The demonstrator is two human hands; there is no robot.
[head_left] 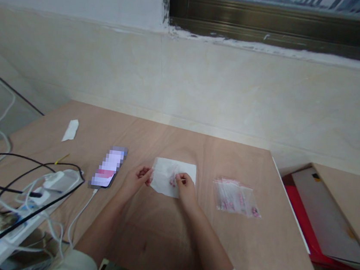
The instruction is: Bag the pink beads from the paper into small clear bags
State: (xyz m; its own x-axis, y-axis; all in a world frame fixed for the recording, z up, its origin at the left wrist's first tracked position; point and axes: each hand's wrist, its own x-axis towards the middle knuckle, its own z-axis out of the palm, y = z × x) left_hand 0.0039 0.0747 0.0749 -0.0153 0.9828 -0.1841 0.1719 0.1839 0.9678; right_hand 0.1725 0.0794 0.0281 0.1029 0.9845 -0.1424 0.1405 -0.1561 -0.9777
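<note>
A crumpled white tissue sheet [171,177] lies on the wooden table in front of me, with a faint pink patch showing through its middle. My left hand [136,180] pinches the sheet's left side between its fingers. My right hand [186,188] grips the sheet near its lower right part, with the fingertips on top. Whatever makes the pink patch is mostly hidden by the tissue and my fingers. To the right lies a small stack of clear plastic bags [236,197] with pink printing.
A smartphone [108,168] with a charging cable lies left of my hands on the plywood table [225,248]. A white paper scrap [70,130] lies farther back. A power strip [20,221] and tangled cables fill the left corner. A red-edged folder [300,218] sits beyond the right edge.
</note>
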